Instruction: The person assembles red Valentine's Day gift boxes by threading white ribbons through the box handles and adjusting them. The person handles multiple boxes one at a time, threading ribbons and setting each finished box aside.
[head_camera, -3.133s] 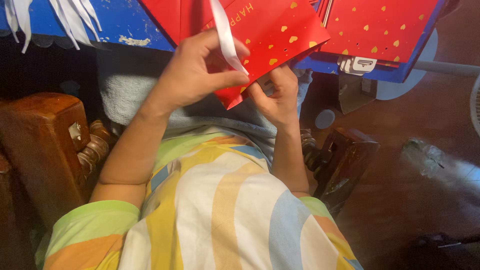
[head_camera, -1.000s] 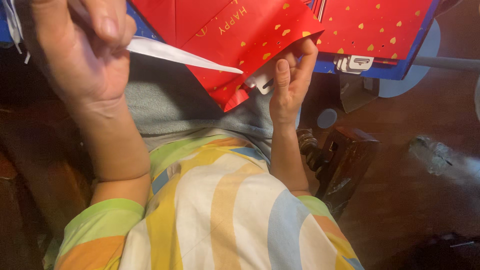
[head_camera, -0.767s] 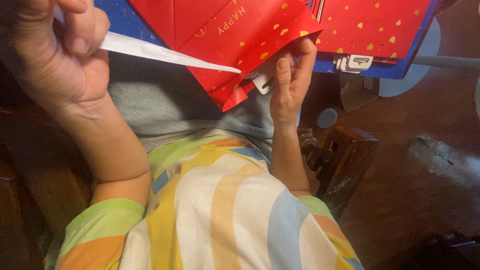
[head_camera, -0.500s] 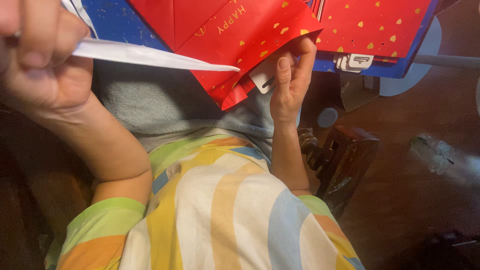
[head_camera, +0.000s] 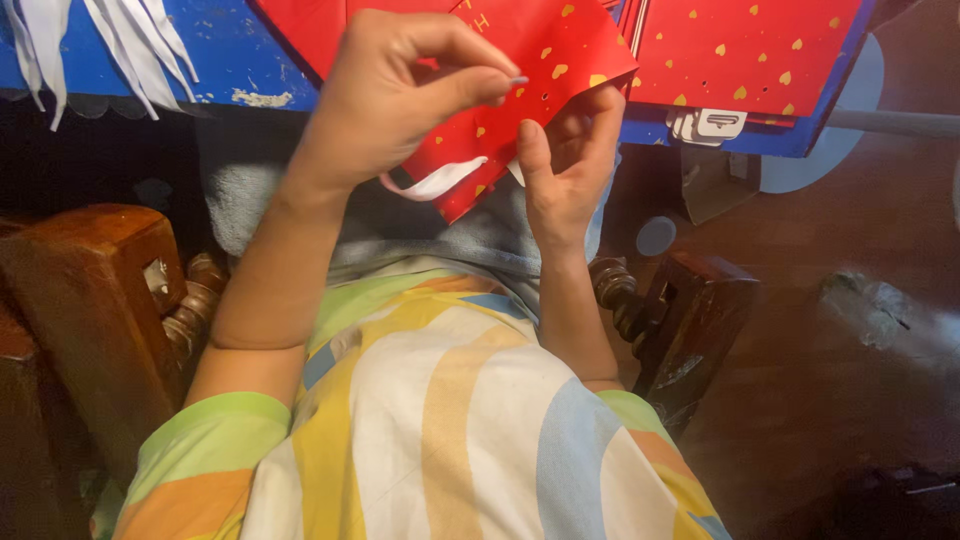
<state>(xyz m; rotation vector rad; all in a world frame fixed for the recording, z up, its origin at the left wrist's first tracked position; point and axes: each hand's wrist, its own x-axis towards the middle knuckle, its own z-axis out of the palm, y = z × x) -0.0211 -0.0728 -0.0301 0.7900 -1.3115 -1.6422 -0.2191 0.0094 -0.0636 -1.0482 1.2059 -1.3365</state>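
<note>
A red paper bag (head_camera: 545, 75) dotted with small yellow hearts is held over the lap, at the edge of a blue table (head_camera: 225, 45). Its lower corner is gripped by the right hand (head_camera: 562, 165), thumb raised against the paper. The tip of a white ribbon (head_camera: 440, 180) is pinched between thumb and forefinger of the left hand (head_camera: 400, 85), close to 1 small punched hole; the ribbon's loop hangs under the bag. More white strips (head_camera: 95, 30) lie on the table, top left

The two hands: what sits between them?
In the head view, a red paper bag with gold hearts sits between left hand and right hand.
</note>
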